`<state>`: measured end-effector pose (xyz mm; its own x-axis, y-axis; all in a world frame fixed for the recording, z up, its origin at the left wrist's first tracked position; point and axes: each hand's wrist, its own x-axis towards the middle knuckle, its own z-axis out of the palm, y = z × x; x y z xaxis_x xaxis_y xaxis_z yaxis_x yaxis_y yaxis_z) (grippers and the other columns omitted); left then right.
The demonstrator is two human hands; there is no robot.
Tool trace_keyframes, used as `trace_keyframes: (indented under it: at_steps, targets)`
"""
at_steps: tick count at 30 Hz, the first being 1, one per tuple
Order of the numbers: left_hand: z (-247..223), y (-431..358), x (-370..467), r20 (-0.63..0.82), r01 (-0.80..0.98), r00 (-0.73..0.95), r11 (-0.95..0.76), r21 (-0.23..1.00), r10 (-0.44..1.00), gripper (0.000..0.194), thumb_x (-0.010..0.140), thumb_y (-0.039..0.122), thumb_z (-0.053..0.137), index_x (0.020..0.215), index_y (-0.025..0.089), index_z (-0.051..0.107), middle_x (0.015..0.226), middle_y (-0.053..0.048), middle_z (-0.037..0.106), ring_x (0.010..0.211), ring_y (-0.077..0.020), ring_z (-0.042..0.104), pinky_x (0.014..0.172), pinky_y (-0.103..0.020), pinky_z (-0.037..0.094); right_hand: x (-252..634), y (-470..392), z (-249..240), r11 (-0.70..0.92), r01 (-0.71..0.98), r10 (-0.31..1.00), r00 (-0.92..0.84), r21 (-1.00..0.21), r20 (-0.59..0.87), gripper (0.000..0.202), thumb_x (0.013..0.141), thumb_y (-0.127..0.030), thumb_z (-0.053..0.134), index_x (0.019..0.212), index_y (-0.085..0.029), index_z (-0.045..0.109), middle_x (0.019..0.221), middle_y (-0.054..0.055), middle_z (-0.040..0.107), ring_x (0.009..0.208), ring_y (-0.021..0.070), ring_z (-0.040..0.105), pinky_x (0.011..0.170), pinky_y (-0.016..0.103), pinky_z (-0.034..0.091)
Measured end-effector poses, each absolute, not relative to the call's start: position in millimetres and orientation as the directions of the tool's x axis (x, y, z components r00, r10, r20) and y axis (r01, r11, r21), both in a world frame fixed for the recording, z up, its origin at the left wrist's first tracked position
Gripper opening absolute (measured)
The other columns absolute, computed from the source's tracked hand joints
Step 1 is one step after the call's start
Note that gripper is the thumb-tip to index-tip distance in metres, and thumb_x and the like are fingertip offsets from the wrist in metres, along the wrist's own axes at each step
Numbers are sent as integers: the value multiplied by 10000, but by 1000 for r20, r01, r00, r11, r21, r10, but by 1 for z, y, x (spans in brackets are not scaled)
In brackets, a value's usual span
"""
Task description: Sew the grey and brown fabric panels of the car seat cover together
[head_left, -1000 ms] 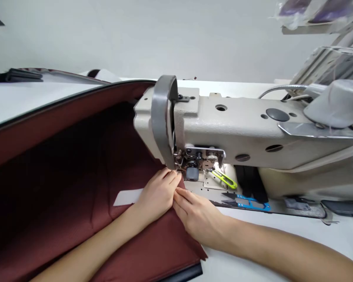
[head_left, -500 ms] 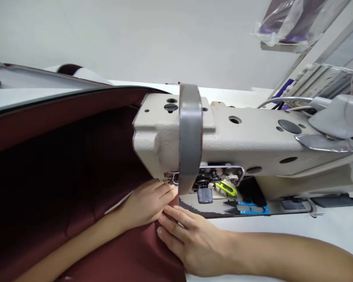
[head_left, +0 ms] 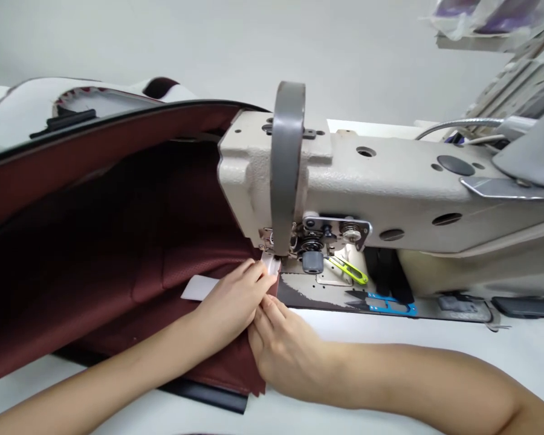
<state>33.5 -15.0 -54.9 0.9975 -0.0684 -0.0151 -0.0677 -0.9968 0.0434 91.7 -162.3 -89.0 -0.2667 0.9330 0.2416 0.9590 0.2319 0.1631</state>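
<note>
Maroon leather-like material (head_left: 199,244), partly perforated, runs under the head of a pale sewing machine (head_left: 344,187). My left hand (head_left: 238,290) lies over its edge just in front of the needle area, fingers bent and pressed together on a white strip (head_left: 199,287). The strip passes beneath that hand and shows again at the machine foot. Close beside it, my right hand (head_left: 283,347) pinches the material's edge, its fingertips touching the left hand. A loose maroon corner (head_left: 249,368) hangs below the fingers. The needle itself is hidden.
Yellow-green thread snips (head_left: 349,269) and blue thread snips (head_left: 390,304) lie on the machine bed, right of the hands. A grey curved guard (head_left: 288,163) stands over the machine head. Black edging (head_left: 213,396) pokes out from beneath the material onto the white table (head_left: 344,411).
The camera view has shifted, and the machine sits higher in it. The near material has drawn back, baring table and black edging. More white strip shows. My right fingers have curled from flatter to pinching.
</note>
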Motion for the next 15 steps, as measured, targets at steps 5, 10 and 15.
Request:
trace_keyframes:
  at_steps: [5, 10, 15]
  targets:
    - [-57, -12, 42, -55, -85, 995, -996, -1, -84, 272, 835, 6, 505, 961, 157, 694, 1033, -50, 672, 1022, -209, 574, 1006, -340, 437, 99, -158, -86, 227, 955, 928, -271, 188, 255, 370, 911, -171, 479, 1151, 45, 658, 1148, 252, 667, 1079, 371, 619, 1043, 562, 441]
    - [-60, -8, 54, -34, -78, 996, -997, -15, -77, 203, 843, 27, 543, 937, 148, 675, 953, -61, 668, 956, -223, 588, 937, -346, 470, 107, -150, -92, 166, 975, 940, -202, 149, 276, 366, 906, -154, 484, 1163, 44, 655, 1146, 258, 662, 1094, 375, 612, 1036, 554, 453]
    - [-52, 0, 59, 11, -64, 998, -994, 93, -63, 254, 812, -25, 523, 887, 168, 668, 830, -41, 668, 794, -198, 609, 676, -288, 475, 113, -146, -98, 71, 994, 926, -94, 78, 365, 378, 884, -143, 487, 1170, 38, 654, 1153, 230, 659, 1102, 349, 602, 1063, 483, 452]
